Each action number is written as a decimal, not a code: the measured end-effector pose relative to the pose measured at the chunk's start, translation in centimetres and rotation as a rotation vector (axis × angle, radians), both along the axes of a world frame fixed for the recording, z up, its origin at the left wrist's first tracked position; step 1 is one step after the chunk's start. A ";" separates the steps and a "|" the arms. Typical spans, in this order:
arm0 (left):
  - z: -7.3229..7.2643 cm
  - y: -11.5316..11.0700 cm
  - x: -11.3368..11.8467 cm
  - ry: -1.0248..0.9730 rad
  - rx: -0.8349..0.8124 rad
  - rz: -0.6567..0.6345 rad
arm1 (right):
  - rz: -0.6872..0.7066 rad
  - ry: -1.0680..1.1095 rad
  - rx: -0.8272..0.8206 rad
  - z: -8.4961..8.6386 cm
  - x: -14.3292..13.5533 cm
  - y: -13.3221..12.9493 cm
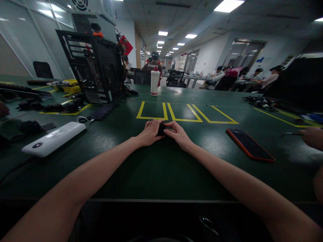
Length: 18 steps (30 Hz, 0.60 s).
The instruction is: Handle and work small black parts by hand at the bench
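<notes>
A small black object [160, 129] is between my two hands, low over the green table [161, 171], just in front of the yellow tape outlines [184, 120]. The fingers of my left hand [150, 132] wrap round its left side. On its right side, my right hand [177, 133] pinches it with thumb and forefinger. Fingers cover much of the object, so its exact shape cannot be made out.
A white power strip [55, 138] lies left, near an open black computer case [101, 67]. A white cup [154, 82] stands behind the tape. An orange-edged phone [249, 144] lies right, near another person's hand [313, 137]. Cables [262, 102] lie far right.
</notes>
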<state>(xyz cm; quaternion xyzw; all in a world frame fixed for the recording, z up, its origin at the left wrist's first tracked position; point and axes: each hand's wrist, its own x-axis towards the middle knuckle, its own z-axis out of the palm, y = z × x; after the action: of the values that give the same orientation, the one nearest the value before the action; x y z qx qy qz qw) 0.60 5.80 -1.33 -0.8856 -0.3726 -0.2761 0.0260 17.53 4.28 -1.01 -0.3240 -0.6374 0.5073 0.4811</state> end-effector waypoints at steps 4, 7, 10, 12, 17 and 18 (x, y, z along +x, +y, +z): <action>0.0 0.0 0.0 0.001 0.002 -0.003 | -0.022 0.000 0.020 0.1 -0.1 0.1; 0.0 0.0 0.0 0.003 0.002 -0.004 | 0.016 0.003 0.011 0.1 0.0 0.2; 0.0 0.0 0.0 0.008 0.001 -0.006 | 0.054 0.018 0.007 0.0 0.2 0.2; 0.0 0.0 0.0 0.007 -0.005 -0.005 | 0.051 0.019 0.018 -0.1 0.2 0.2; 0.1 -0.1 0.0 -0.012 -0.023 -0.013 | -0.004 0.003 0.009 0.0 0.1 0.1; 0.1 -0.1 0.0 -0.012 -0.021 -0.015 | -0.012 0.002 0.011 0.0 0.0 0.0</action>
<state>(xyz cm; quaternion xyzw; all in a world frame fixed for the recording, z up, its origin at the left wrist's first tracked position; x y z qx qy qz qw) 0.56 5.73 -1.26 -0.8868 -0.3692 -0.2775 0.0123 17.56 4.33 -1.03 -0.3243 -0.6378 0.5012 0.4867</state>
